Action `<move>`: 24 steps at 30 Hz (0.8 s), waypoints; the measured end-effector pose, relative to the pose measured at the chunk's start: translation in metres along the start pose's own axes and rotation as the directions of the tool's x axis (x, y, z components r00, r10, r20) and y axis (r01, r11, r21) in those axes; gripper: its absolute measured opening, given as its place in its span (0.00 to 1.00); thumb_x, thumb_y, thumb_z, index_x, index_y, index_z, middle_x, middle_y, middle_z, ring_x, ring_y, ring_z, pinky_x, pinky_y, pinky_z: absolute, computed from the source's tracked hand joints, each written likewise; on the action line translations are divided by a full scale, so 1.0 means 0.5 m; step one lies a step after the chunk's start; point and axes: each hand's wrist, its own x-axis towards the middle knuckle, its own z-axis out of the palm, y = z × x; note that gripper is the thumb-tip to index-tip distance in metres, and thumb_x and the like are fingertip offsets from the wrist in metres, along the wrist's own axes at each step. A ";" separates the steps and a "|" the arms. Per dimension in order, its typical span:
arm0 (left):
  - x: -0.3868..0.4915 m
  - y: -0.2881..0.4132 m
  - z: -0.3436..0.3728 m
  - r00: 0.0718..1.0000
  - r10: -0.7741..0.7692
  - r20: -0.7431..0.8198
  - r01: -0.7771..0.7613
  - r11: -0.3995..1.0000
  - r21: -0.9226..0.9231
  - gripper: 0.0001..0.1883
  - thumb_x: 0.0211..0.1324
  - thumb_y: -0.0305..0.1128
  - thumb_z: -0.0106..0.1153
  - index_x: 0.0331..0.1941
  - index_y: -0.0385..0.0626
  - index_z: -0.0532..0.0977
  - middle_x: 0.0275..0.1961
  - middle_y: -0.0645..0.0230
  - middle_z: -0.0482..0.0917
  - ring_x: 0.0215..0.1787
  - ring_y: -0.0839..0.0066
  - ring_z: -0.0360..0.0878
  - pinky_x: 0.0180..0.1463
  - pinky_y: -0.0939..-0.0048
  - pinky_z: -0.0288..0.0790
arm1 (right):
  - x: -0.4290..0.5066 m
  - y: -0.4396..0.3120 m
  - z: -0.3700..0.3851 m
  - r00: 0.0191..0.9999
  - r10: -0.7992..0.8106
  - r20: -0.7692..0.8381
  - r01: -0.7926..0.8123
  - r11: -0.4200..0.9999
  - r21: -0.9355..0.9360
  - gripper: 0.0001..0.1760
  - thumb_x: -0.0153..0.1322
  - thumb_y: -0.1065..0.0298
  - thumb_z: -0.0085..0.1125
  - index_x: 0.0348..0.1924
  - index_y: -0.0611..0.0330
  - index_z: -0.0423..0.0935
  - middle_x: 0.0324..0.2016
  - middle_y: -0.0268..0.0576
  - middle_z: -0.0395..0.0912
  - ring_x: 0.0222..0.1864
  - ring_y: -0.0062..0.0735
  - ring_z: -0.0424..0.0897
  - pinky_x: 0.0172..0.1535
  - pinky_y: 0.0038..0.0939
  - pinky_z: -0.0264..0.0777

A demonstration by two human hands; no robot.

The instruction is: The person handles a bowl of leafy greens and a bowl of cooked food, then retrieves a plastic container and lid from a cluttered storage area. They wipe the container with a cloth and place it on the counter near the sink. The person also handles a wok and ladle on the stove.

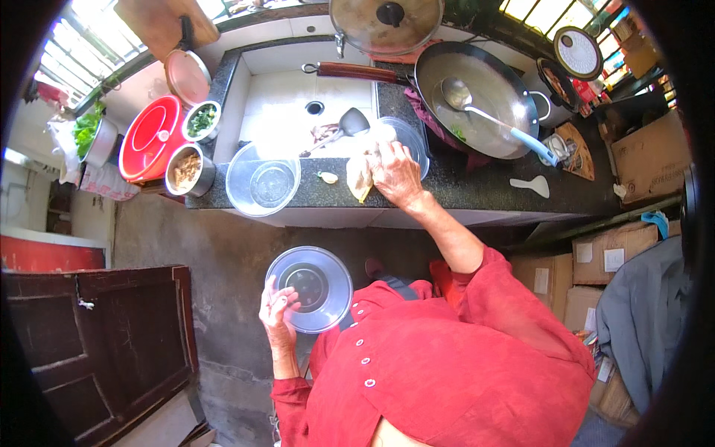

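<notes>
In my left hand [279, 313] is a clear plastic bowl [332, 307], held by its side in front of my red shirt, away from the counter. My right hand [396, 176] reaches to the counter's front edge and grips a crumpled plastic bag [359, 177] with a yellowish bottom corner; its contents cannot be made out. Just behind that hand sits a second clear plastic bowl [420, 148], partly hidden by it. Another clear bowl [262, 181] stands by the front edge to the left. Between it and the bag lies a small pale piece of food [328, 177].
A spatula [353, 122] lies in the white tiled sink [279, 95]. To the right, a large wok [491, 72] holds a ladle [458, 94]. Metal cups of greens [201, 121] and brown food [187, 170] flank a red basin [146, 134]. Cardboard boxes [611, 251] stack at right.
</notes>
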 end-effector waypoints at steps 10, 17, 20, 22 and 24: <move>-0.023 -0.026 -0.048 0.997 -0.074 0.037 0.082 0.952 -0.296 0.35 0.51 0.46 0.57 0.62 0.47 0.58 0.39 0.52 0.78 0.35 0.64 0.80 0.37 0.66 0.78 | -0.015 -0.003 0.036 0.911 -0.405 0.071 0.411 0.885 -0.218 0.24 0.63 0.67 0.55 0.51 0.65 0.70 0.50 0.53 0.68 0.55 0.48 0.66 0.56 0.48 0.58; -0.019 -0.017 -0.052 0.993 -0.031 0.112 0.067 0.939 -0.338 0.34 0.48 0.37 0.52 0.63 0.46 0.58 0.42 0.50 0.77 0.40 0.62 0.79 0.43 0.63 0.76 | 0.078 0.109 0.154 0.646 -0.595 0.479 0.751 0.608 -0.257 0.13 0.64 0.60 0.50 0.35 0.57 0.75 0.40 0.47 0.72 0.50 0.49 0.67 0.54 0.63 0.51; -0.016 -0.017 -0.054 0.995 -0.067 0.078 0.090 0.933 -0.347 0.34 0.48 0.37 0.51 0.63 0.47 0.58 0.43 0.49 0.77 0.40 0.61 0.79 0.42 0.62 0.76 | 0.086 0.156 0.197 0.558 -0.715 0.421 0.817 0.382 -0.432 0.17 0.66 0.51 0.46 0.31 0.54 0.73 0.32 0.42 0.70 0.40 0.42 0.68 0.45 0.53 0.56; -0.011 -0.021 -0.053 0.992 -0.090 0.084 0.114 0.930 -0.349 0.33 0.49 0.38 0.52 0.63 0.47 0.58 0.42 0.50 0.77 0.40 0.62 0.79 0.41 0.63 0.76 | 0.085 0.158 0.191 0.445 -0.819 0.362 0.770 0.143 -0.622 0.22 0.69 0.42 0.42 0.28 0.52 0.71 0.24 0.37 0.69 0.31 0.36 0.69 0.36 0.43 0.62; -0.002 -0.027 -0.049 0.989 -0.119 0.092 0.144 0.925 -0.350 0.33 0.50 0.38 0.52 0.62 0.48 0.58 0.41 0.51 0.77 0.39 0.63 0.79 0.40 0.63 0.76 | 0.086 0.134 0.154 0.492 -0.829 0.266 0.745 0.243 -0.621 0.21 0.68 0.44 0.43 0.27 0.52 0.72 0.22 0.38 0.70 0.29 0.35 0.71 0.35 0.39 0.65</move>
